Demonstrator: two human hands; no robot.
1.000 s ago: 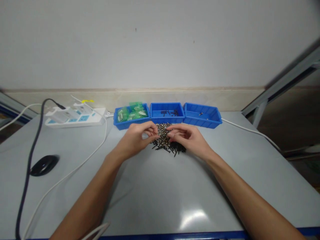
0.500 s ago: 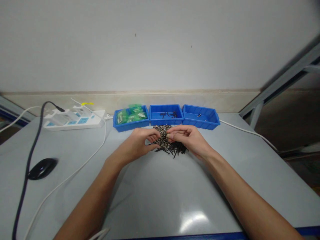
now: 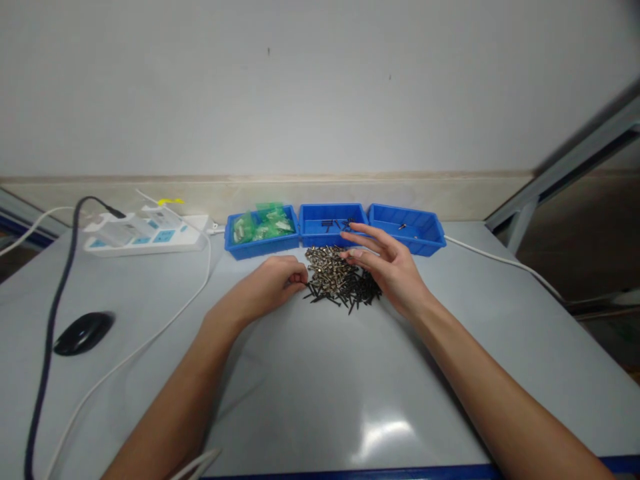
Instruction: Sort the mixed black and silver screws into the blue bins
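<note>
A pile of screws lies mid-table, silvery screws (image 3: 330, 270) at the back and left, black screws (image 3: 363, 288) at the front and right. At the pile's left edge is my left hand (image 3: 277, 283), its thumb and fingers pinched together. Whatever is between those fingertips is too small to make out. My right hand (image 3: 393, 263) hovers over the right side of the pile with its fingers spread, holding nothing that I can see. Behind it, the middle blue bin (image 3: 313, 237) has several dark screws in it. The right blue bin (image 3: 425, 243) holds a few small pieces.
The left blue bin (image 3: 260, 251) contains green plastic packets (image 3: 273, 223). A white power strip (image 3: 150, 243) with plugs stands farther left. A black mouse (image 3: 84, 333), a dark cable (image 3: 55, 307) and a white cable (image 3: 150, 343) lie on the left. A wall rises behind the bins.
My right hand has lifted slightly and opened its fingers from a pinch. My left hand has drawn left from the pile's middle to its edge and closed its fingertips.
</note>
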